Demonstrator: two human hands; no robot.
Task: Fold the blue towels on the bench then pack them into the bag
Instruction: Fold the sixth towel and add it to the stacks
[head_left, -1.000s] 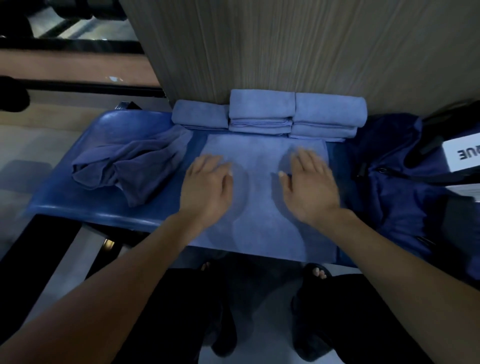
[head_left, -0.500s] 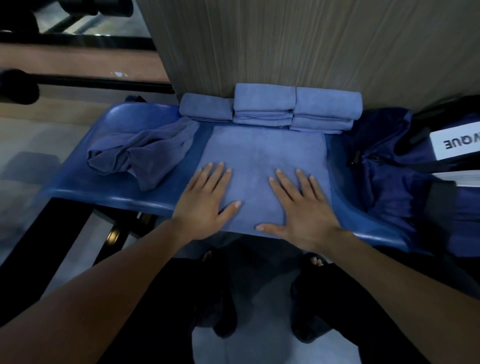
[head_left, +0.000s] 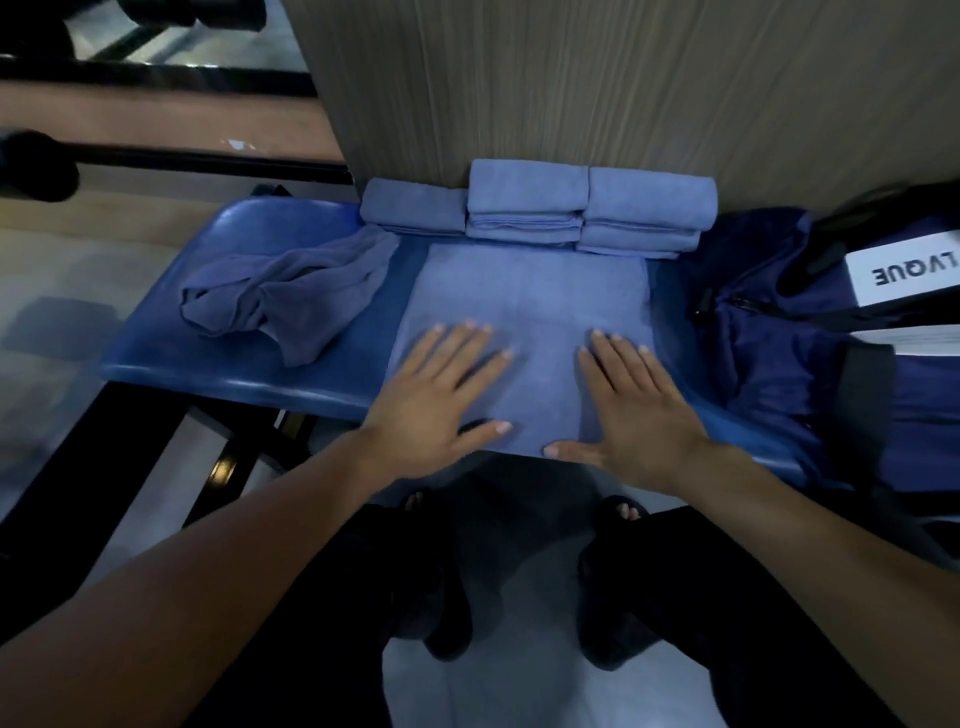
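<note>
Hands flat on cloth: a person's left hand (head_left: 434, 395) and right hand (head_left: 634, 405) press palms-down, fingers (head_left: 467, 348) straight and slightly spread, on a light blue terry towel spread flat (head_left: 530, 312) across the glossy blue padded table (head_left: 228, 374). Neither hand grips anything; both thumbs lie near the towel's front edge, which reaches the table's near rim. Behind the spread towel, against a grey wood-grain wall panel (head_left: 571, 78), sit three lots of folded light blue towels in a row: a single low folded towel on the left (head_left: 413, 210), a middle stack (head_left: 527, 200) and a right stack (head_left: 649, 210), all touching one another. To the left of the spread towel lies a crumpled darker blue towel (head_left: 283, 299), unfolded, its upper end just beside the left folded towel. At the table's right end rests a navy fabric bag (head_left: 769, 353) with black straps, and partly on it a white box with black lettering (head_left: 901, 273). Below the table's edge, the person's dark trousers and toes in dark sandals (head_left: 623, 512) show on a pale tiled floor (head_left: 519, 675). A dark railing (head_left: 171, 156) crosses the upper left.
</note>
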